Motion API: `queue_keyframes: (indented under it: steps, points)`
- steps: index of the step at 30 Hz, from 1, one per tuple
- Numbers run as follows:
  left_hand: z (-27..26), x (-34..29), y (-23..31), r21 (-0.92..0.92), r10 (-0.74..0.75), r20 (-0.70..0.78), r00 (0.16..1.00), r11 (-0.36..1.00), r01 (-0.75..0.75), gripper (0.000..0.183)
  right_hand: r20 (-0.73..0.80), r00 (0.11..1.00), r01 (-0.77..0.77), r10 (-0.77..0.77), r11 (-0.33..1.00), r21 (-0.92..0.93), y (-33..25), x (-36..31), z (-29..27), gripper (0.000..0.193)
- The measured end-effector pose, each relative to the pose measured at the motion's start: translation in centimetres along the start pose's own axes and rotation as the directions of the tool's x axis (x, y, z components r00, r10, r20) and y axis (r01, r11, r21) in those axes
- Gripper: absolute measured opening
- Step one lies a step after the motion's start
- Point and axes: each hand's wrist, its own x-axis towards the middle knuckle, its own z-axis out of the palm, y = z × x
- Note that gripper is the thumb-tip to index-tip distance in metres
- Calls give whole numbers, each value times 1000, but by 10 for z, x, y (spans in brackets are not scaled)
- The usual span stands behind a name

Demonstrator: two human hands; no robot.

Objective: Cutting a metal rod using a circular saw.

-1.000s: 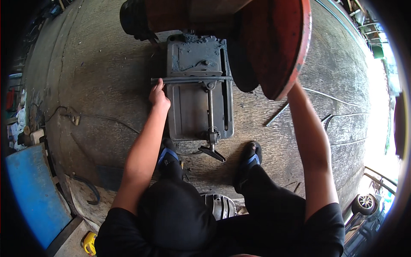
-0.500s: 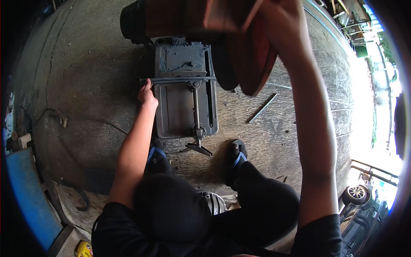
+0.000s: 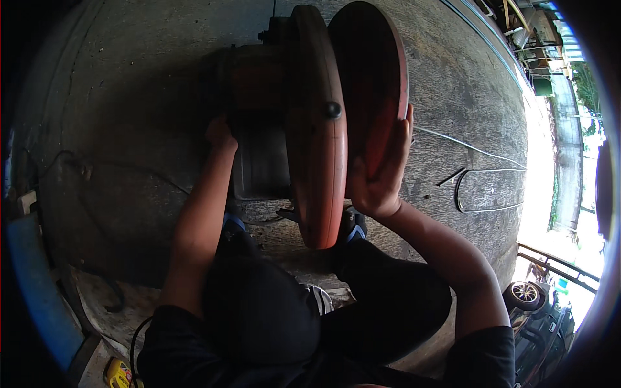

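Observation:
A large cut-off saw head with an orange guard (image 3: 323, 174) fills the middle of the view, raised close to me. Beside it on the right stands a round red disc-shaped cover (image 3: 394, 71). My right hand (image 3: 387, 171) lies along this cover's lower edge, fingers stretched out and thumb apart. My left hand (image 3: 222, 131) is closed low at the left of the saw, at the metal bar's end. Shadow and the saw head hide its fingertips and the bar. Part of the saw's grey base (image 3: 264, 161) shows below the head.
Around the saw is a worn, rough floor (image 3: 149, 84). Thin metal rods or cables (image 3: 491, 171) lie to the right. A blue panel (image 3: 42, 284) and a yellow container (image 3: 118, 373) are at lower left. A dark car (image 3: 543, 330) is outside, lower right. My feet (image 3: 352, 226) are by the base.
The saw head has swung toward me, now covering most of the base, bar and clamp. My right hand has come down from the top onto the red cover. My left hand stays nearly in place.

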Motion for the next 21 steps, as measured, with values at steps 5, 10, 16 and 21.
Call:
queue_keyframes:
  steps: [5,10,16,21]
  points:
    - [-2,-6,-9,451,393,173,903,783,-428,31,21,999,39,-39,999,4,1,-4,-1,78]
    - [-21,25,-11,780,287,156,945,551,-296,33,8,1000,-3,3,1000,29,-3,-16,4,79]
    - [-17,45,-17,912,192,370,909,109,-395,34,17,998,-53,52,995,86,-2,-20,3,83]
    - [9,42,-21,843,80,536,840,1,-538,33,-120,990,-49,79,971,232,4,-27,10,67]
